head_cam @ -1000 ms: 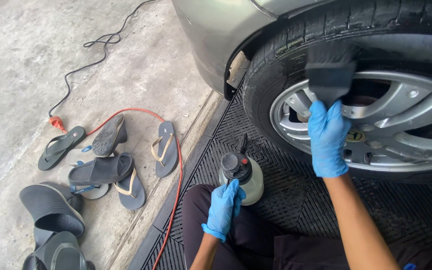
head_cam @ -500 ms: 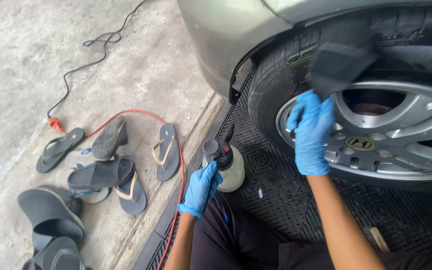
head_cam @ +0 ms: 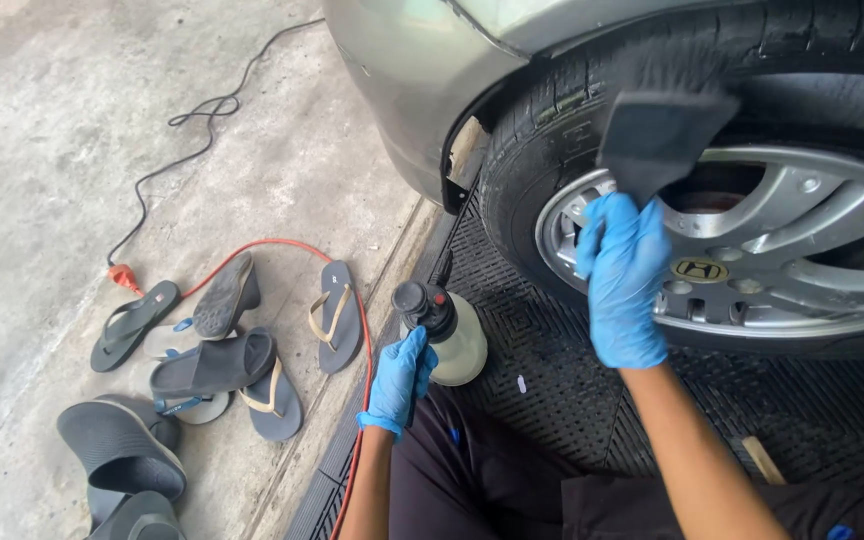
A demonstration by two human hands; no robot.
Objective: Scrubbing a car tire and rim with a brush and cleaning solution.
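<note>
- The right hand (head_cam: pixel 624 280) wears a blue glove. It is closed tight around the handle of a dark brush (head_cam: pixel 664 125).
- The brush is up on the black tyre (head_cam: pixel 552 110), at the top of the wheel, on the far right side of the scene.
- The brush looks light and easy to lift. Its bristles look soft and bendy, so they will squash a bit when pushed on the rubber. The handle looks stiff, and that low end is the good place to hold it.
- The brush's long line runs from the hand up and a bit to the right. The wide bristle end points up at the tyre and the handle end points down at the person.
- The left hand (head_cam: pixel 399 378) also wears a blue glove. Its fingers are curled and it touches the side of a small pump spray bottle (head_cam: pixel 449 332). I cannot tell if it grips it all the way.
- The bottle stands upright on the black floor mat (head_cam: pixel 552 400), near the person's knee. Its black top points up. It looks round and smooth, so it may be slippery if wet. The black top or the neck looks like the best spot to grab.
- The silver wheel rim (head_cam: pixel 782 250) sits just right of the right hand.
- On the left, flip-flops (head_cam: pixel 222 350) lie on the grey floor, with an orange cable (head_cam: pixel 282 245) near them.
</note>
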